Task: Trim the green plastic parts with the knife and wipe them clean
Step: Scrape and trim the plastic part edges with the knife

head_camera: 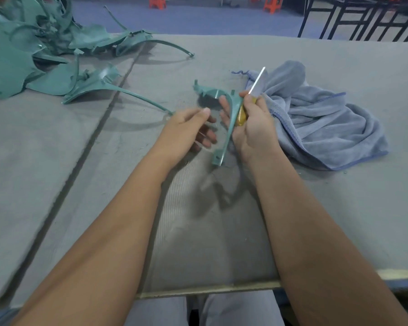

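A grey felt-covered desk [339, 208] fills most of the view, with a dark seam [85, 151] running diagonally across its left part and a pale strip along its near edge. Beyond its far edge lies a blue-purple floor [198, 17], on which orange plastic stools [272, 4] stand at the top, one left of centre and others further right. A black metal frame [363, 20] of bars stands at the upper right, and light grey trousers [233, 309] show below the desk's near edge.
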Action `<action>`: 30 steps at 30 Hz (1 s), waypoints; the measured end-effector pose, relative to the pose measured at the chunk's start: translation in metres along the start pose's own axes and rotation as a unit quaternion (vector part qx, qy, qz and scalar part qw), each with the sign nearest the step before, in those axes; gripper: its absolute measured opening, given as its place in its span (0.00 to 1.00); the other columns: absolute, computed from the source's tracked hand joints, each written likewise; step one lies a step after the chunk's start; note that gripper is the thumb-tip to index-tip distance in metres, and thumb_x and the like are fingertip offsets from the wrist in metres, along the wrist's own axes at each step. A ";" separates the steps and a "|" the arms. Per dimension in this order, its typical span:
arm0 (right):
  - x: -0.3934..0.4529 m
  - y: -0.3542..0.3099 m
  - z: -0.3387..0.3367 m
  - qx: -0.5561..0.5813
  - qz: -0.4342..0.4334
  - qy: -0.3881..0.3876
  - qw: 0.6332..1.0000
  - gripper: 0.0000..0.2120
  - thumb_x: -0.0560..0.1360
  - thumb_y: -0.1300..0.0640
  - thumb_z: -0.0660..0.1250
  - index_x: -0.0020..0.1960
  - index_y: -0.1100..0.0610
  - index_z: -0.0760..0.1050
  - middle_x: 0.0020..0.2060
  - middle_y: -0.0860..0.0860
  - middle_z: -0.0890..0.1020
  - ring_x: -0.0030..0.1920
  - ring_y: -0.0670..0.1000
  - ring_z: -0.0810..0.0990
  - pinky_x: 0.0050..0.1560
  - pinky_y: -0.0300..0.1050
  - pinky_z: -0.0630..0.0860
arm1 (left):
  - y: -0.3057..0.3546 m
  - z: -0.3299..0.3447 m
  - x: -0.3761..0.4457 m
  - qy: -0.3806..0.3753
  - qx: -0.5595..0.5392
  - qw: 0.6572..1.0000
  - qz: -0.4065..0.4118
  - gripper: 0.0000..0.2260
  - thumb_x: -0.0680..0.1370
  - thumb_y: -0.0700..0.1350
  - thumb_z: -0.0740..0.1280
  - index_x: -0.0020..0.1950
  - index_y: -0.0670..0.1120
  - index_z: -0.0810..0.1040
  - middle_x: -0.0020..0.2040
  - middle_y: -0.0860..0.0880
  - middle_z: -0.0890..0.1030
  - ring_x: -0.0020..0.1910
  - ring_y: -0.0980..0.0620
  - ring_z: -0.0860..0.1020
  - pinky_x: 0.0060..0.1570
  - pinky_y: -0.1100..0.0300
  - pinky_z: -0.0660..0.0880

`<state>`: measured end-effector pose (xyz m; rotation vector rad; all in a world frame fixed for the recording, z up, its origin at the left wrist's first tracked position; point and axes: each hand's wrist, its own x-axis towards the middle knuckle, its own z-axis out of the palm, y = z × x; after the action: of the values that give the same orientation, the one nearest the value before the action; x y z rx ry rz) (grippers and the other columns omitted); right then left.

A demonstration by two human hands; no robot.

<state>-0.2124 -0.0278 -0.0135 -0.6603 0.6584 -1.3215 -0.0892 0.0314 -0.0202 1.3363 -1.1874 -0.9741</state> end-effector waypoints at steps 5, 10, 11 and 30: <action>-0.001 0.007 0.001 -0.097 0.010 -0.031 0.995 0.10 0.83 0.60 0.55 0.47 0.55 0.73 0.48 0.53 0.80 0.53 0.52 0.80 0.52 0.49 0.79 | -0.002 -0.001 -0.001 -0.084 0.052 0.995 0.029 0.06 0.77 0.43 0.70 0.54 0.48 0.79 0.32 0.51 0.81 0.32 0.57 0.78 0.35 0.65 0.75; -0.004 0.006 -0.001 -0.131 -0.011 -0.051 0.990 0.11 0.83 0.58 0.56 0.51 0.51 0.76 0.53 0.51 0.81 0.56 0.52 0.80 0.58 0.51 0.78 | -0.003 -0.009 0.005 -0.125 0.130 0.984 0.014 0.15 0.74 0.43 0.72 0.60 0.47 0.78 0.30 0.51 0.78 0.35 0.48 0.76 0.43 0.53 0.73; -0.005 0.007 -0.001 -0.145 -0.025 -0.044 0.988 0.11 0.83 0.58 0.56 0.50 0.51 0.76 0.50 0.50 0.81 0.52 0.50 0.81 0.56 0.51 0.78 | -0.003 -0.008 0.004 -0.120 0.130 0.984 0.018 0.13 0.75 0.42 0.71 0.60 0.47 0.79 0.29 0.52 0.77 0.33 0.48 0.75 0.41 0.53 0.73; -0.013 0.013 0.000 -0.339 -0.071 -0.078 0.935 0.08 0.81 0.57 0.60 0.45 0.54 0.76 0.28 0.41 0.74 0.29 0.41 0.69 0.33 0.36 0.66 | -0.007 -0.010 0.012 0.075 0.006 0.997 0.002 0.10 0.85 0.47 0.55 0.55 0.51 0.76 0.32 0.51 0.71 0.23 0.57 0.67 0.22 0.66 0.64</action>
<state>-0.2055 -0.0137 -0.0223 -1.3803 0.9595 -1.1452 -0.0762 0.0214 -0.0248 1.3914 -1.0834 -0.8486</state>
